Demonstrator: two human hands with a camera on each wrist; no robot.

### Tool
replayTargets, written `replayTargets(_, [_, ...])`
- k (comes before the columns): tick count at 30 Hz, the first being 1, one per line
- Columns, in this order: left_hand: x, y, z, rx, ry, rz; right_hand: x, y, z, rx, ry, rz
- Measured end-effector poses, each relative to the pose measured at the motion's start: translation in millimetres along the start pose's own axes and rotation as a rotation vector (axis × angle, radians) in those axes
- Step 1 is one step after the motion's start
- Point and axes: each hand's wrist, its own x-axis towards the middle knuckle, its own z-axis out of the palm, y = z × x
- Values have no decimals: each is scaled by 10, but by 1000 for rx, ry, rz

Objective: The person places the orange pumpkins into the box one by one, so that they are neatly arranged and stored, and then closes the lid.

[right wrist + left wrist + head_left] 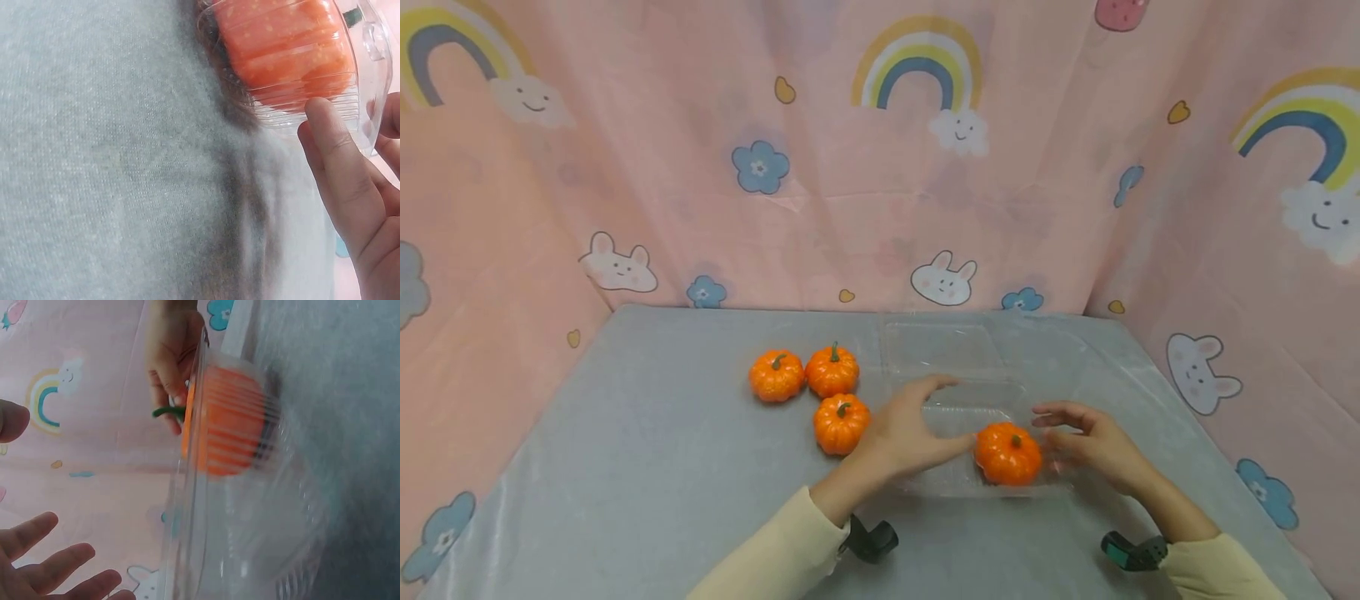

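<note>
A clear plastic clamshell box (936, 482) lies on the table with its lid (942, 346) folded back. One small orange pumpkin (1008, 457) with a green stem sits in the right part of its tray; the left wrist view shows that pumpkin (232, 425) through the ribbed wall. My left hand (906, 429) hovers over the box's left side, fingers spread and holding nothing. At the right end is my right hand (1097, 442), its fingers loosely extended. In the right wrist view its fingers (340, 162) are beside the box wall; whether they touch it I cannot tell.
Three more orange pumpkins stand left of the box: one at far left (777, 376), one at the back (832, 371), one nearer my left forearm (841, 425). A grey cloth (647, 467) covers the table. Pink printed curtains (850, 208) enclose the back and sides.
</note>
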Motion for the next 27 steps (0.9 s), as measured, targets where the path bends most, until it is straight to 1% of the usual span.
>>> replayTargets(5, [-45, -57, -123, 19, 46, 9, 0, -9, -6, -11, -3, 5])
replayTargets(8, [-60, -90, -209, 53, 90, 6, 2, -8, -7, -14, -5, 7])
replayTargets(14, [-79, -162, -389, 83, 169, -14, 7, 0, -1, -8, -2, 16])
replayTargets(17, [-104, -208, -467, 91, 194, -39, 9, 7, -1, -6, -2, 16])
replayTargets(23, [-142, -318, -569, 115, 236, -36, 6, 20, -9, -3, 1, 9])
replayTargets(27, [-175, -402, -620, 129, 249, -34, 9, 26, -12, -5, -2, 8])
